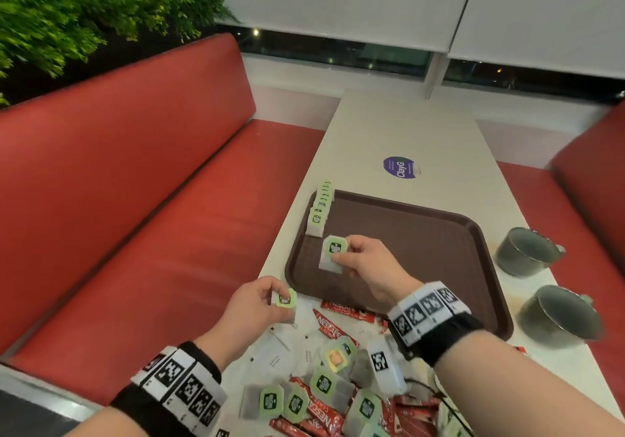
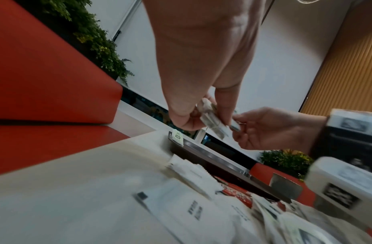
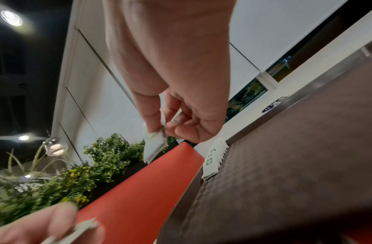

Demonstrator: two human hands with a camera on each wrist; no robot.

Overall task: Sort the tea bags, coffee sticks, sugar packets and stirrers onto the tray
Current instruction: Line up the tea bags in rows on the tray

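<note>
— How many tea bags is each hand holding?
— One each: right hand (image 1: 367,260) pinches a tea bag (image 1: 333,254) over the tray (image 1: 439,233); left hand (image 1: 257,304) pinches another (image 1: 285,301) beside it.
— And the row (image 1: 319,208)?
— Roughly seven, at the tray's left edge; the right wrist view shows them leaning, overlapped. Two cups (image 1: 527,250) appear only from the head.

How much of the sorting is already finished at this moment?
Done: one row of tea bags on the tray. In hand: a tea bag in each of the hands, left and right. Left: the pile of tea bags, coffee sticks and sugar packets.
</note>
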